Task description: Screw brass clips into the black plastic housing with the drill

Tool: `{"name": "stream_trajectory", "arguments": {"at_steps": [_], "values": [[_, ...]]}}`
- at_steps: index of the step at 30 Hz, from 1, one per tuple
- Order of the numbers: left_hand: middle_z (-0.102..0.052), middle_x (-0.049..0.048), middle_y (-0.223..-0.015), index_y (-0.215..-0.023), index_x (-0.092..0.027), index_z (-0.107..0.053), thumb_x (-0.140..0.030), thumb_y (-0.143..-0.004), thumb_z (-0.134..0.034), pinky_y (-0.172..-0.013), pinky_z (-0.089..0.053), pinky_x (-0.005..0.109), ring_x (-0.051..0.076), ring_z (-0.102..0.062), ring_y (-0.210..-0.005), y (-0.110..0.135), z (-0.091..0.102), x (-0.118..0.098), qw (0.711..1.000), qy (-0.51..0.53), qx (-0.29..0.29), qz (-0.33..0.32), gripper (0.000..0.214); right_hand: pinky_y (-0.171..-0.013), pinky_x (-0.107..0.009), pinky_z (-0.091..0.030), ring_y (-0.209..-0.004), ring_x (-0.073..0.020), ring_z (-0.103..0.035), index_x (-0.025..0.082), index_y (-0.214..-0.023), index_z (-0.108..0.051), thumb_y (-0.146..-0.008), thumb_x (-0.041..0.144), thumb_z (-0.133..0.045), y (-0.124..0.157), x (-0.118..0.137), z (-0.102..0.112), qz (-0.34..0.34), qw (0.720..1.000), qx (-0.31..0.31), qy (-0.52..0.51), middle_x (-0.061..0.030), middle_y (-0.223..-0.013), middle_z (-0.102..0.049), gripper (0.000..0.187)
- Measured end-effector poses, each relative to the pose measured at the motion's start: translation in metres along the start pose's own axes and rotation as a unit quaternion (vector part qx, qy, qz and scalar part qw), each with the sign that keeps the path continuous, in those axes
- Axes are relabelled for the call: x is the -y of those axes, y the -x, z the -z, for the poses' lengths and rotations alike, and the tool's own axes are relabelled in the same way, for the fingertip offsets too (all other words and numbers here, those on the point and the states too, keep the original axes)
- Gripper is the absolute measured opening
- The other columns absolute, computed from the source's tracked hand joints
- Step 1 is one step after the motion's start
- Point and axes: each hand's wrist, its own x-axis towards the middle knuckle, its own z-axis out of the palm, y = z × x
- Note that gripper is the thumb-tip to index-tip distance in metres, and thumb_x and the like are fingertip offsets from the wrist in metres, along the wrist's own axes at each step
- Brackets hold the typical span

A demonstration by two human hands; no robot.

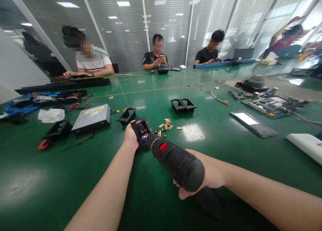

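Observation:
My left hand [131, 137] is closed around a black plastic socket housing [141, 128], tilted up off the green table. Small metal parts show inside its opening. In my right hand [198, 177] is a black cordless drill [176, 160] with a red switch on top. Its nose points into the housing; whether the bit touches a screw is hidden. Just beyond lie several small brass plates [166, 125] and screws in a loose pile. A similar black frame [127, 116] sits left of the held housing, and a pair of joined black frames [182, 105] stands farther back.
On the left are a silver disc drive [92, 118], another black frame [58, 129], crumpled white tissue [51, 115] and tools. To the right lie a phone-like slab [253, 123], a circuit board [274, 102] and a white box [305, 146]. Several people sit across the green table [83, 184].

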Motion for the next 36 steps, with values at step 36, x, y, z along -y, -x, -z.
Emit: {"name": "stream_trajectory", "arguments": {"at_steps": [36], "values": [[-0.068, 0.0077, -0.066, -0.098, -0.013, -0.064, -0.032, -0.082, -0.047, -0.049, -0.053, 0.039, 0.026, -0.065, -0.051, -0.003, 0.0017, 0.0011, 1.0, 0.009, -0.006, -0.004, 0.03, -0.066, -0.029, -0.051, -0.072, -0.019, -0.065, 0.014, -0.076, -0.069, -0.058, 0.02, -0.092, -0.0005, 0.0032, -0.0004, -0.002, 1.0, -0.001, -0.023, -0.0001, -0.077, -0.07, 0.03]]}}
